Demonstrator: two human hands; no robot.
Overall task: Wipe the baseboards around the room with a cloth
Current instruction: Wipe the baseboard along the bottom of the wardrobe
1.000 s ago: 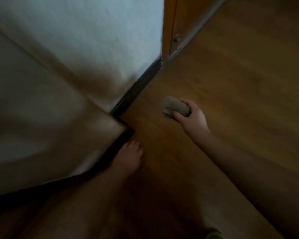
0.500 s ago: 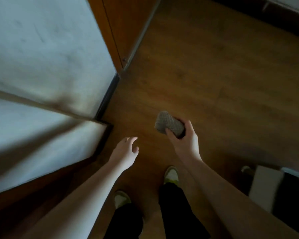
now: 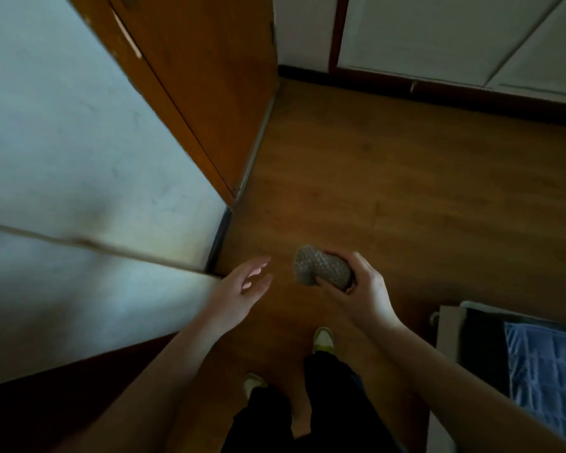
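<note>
My right hand [image 3: 360, 294] grips a balled-up grey textured cloth [image 3: 319, 268] in the air above the wooden floor, well clear of any wall. My left hand [image 3: 242, 287] hovers to the left of the cloth with its fingers relaxed and spread, holding nothing. A short dark baseboard [image 3: 221, 232] runs along the foot of the white wall at the outer corner, just left of my left hand. A second dark baseboard [image 3: 455, 93] lines the far wall at the top of the view.
A wooden door and frame [image 3: 209, 93] stand at the upper left. White wall panels [image 3: 79, 158] fill the left side. At the lower right stands a piece of furniture with a blue quilted fabric [image 3: 543, 371]. My shoes [image 3: 322, 338] are on the wooden floor [image 3: 406, 191].
I have risen from a low position by the corner to standing. The view has lifted and turned toward the far wall. My left hand came into view; the cloth stayed in my right hand.
</note>
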